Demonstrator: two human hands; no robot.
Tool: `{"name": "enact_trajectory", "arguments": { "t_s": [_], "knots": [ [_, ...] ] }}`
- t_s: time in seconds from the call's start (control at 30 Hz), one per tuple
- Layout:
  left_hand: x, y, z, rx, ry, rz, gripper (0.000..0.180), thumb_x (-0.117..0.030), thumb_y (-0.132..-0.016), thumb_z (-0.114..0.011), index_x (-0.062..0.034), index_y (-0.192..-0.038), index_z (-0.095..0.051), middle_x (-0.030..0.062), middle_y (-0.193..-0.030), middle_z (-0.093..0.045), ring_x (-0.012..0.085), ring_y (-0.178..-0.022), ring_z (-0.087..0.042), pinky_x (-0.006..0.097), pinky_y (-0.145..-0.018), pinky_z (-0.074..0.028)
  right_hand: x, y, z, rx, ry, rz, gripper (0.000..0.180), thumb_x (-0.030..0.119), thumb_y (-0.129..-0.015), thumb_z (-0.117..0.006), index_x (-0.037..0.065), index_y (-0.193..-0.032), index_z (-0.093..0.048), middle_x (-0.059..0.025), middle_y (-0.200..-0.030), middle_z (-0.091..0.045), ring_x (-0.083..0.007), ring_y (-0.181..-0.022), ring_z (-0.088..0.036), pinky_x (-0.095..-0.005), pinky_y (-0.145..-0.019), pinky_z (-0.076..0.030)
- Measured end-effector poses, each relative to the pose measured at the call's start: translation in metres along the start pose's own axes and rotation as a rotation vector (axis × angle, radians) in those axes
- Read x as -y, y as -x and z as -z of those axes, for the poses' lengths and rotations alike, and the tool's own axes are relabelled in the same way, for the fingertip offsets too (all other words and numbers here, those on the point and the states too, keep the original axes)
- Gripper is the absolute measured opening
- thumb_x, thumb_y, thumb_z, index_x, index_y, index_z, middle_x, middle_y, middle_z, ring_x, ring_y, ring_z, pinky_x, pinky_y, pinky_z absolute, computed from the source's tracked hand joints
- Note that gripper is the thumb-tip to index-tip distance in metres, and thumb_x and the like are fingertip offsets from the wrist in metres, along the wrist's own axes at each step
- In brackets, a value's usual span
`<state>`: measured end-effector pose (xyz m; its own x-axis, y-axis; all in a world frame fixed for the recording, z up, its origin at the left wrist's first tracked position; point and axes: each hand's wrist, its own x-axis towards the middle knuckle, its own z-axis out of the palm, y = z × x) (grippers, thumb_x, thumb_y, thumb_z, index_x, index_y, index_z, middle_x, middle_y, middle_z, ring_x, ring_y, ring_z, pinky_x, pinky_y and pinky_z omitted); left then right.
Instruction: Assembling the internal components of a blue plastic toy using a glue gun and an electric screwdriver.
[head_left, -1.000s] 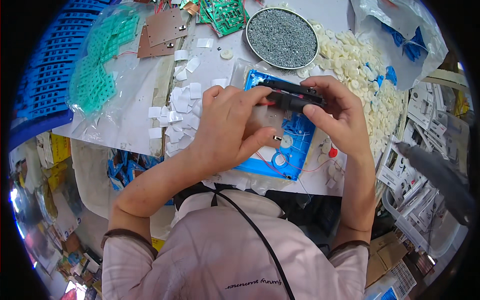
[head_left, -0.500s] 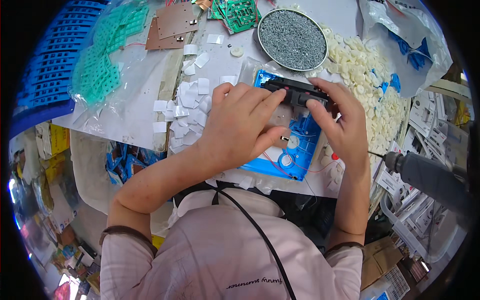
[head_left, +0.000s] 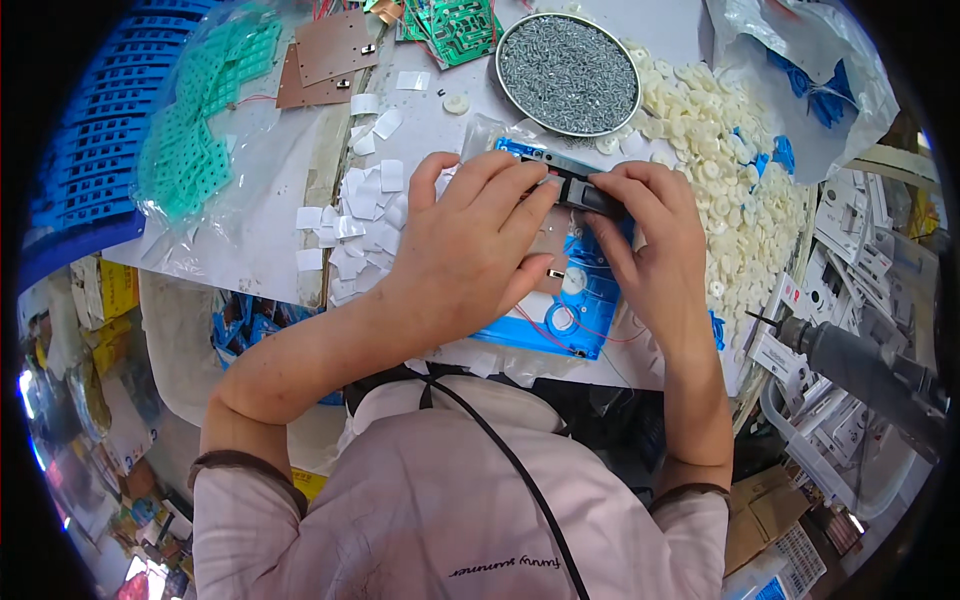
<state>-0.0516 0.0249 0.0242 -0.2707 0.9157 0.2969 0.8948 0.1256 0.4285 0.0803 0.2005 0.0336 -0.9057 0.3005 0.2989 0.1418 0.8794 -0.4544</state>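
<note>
A blue plastic casing [head_left: 590, 300] lies on the white table with white round parts and thin red wires inside it. My left hand [head_left: 470, 250] lies flat over its left half, fingers reaching to a black rectangular part [head_left: 590, 195] at the casing's top edge. My right hand [head_left: 650, 240] pinches the right end of that same black part, thumb and fingers closed on it. Both hands hold the part against the casing.
A round tin of small grey screws [head_left: 568, 72] stands behind the casing. A heap of white plastic discs [head_left: 730, 170] lies to the right. White paper squares [head_left: 355, 225], brown and green circuit boards [head_left: 330, 50], and teal parts in a bag [head_left: 195, 130] lie to the left. An electric screwdriver [head_left: 860, 370] hangs at the right.
Both hands shifted slightly toward the casing's top edge, staying on the black part. The view has drifted a little; the casing itself stays in place.
</note>
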Motion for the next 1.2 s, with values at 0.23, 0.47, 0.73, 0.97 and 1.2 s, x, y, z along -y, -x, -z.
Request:
{"name": "enact_trajectory", "arguments": {
  "t_s": [0.23, 0.47, 0.73, 0.97, 1.2],
  "knots": [
    [0.057, -0.089, 0.014, 0.072, 0.223, 0.057, 0.017, -0.019, -0.087, -0.068, -0.0094, -0.100, -0.069, 0.0073, -0.099, -0.068, 0.0247, -0.105, -0.060, 0.044, -0.096, -0.040, 0.067, 0.011, 0.099, 0.165, -0.395, 0.254, 0.020, 0.020, -0.082, -0.071, 0.001, -0.089, -0.070, -0.0088, -0.087, -0.068, -0.0253, -0.070, -0.062, -0.0312, -0.065, -0.049],
    [0.085, -0.131, -0.039, -0.014, -0.138, -0.143, 0.016, -0.028, -0.088, -0.068, -0.0133, -0.085, -0.071, 0.0037, -0.090, -0.070, 0.0263, -0.092, -0.066, 0.053, -0.085, -0.041, -0.006, 0.004, 0.136, -1.125, -0.623, 0.144, 0.059, 0.038, -0.090, -0.055, 0.000, -0.135, -0.051, -0.0191, -0.114, -0.063, -0.0316, -0.096, -0.062, -0.0534, -0.090, -0.045],
    [0.081, -0.146, -0.026, 0.187, -0.206, 0.010, 0.022, -0.030, -0.089, -0.063, -0.0089, -0.093, -0.067, 0.0118, -0.096, -0.071, 0.0281, -0.099, -0.065, 0.050, -0.091, -0.040, -0.021, -0.042, 0.096, -0.158, -0.945, 0.136, 0.049, 0.021, -0.093, -0.060, 0.004, -0.138, -0.049, -0.0052, -0.095, -0.051, -0.0192, -0.087, -0.051, -0.0508, -0.103, -0.040],
    [0.014, -0.071, 0.009, -0.043, 0.071, -0.286, 0.012, -0.015, -0.084, -0.073, -0.0141, -0.093, -0.065, 0.0006, -0.087, -0.066, 0.0205, -0.088, -0.061, 0.045, -0.095, -0.034, 0.016, -0.029, 0.059, -0.246, -1.222, 0.125, 0.053, 0.030, -0.098, -0.053, 0.012, -0.146, -0.041, -0.0003, -0.079, -0.052, -0.0131, -0.068, -0.046, -0.0351, -0.073, -0.046],
    [0.001, -0.046, -0.002, -0.060, 0.442, -0.142, 0.014, -0.009, -0.081, -0.075, -0.0142, -0.092, -0.069, -0.0020, -0.084, -0.067, 0.0192, -0.081, -0.061, 0.041, -0.091, -0.034, 0.020, -0.030, 0.064, -0.101, -1.246, 0.261, 0.046, 0.043, -0.096, -0.063, 0.019, -0.133, -0.049, 0.0054, -0.072, -0.056, -0.0081, -0.060, -0.050, -0.0281, -0.065, -0.049]
  ]
}}
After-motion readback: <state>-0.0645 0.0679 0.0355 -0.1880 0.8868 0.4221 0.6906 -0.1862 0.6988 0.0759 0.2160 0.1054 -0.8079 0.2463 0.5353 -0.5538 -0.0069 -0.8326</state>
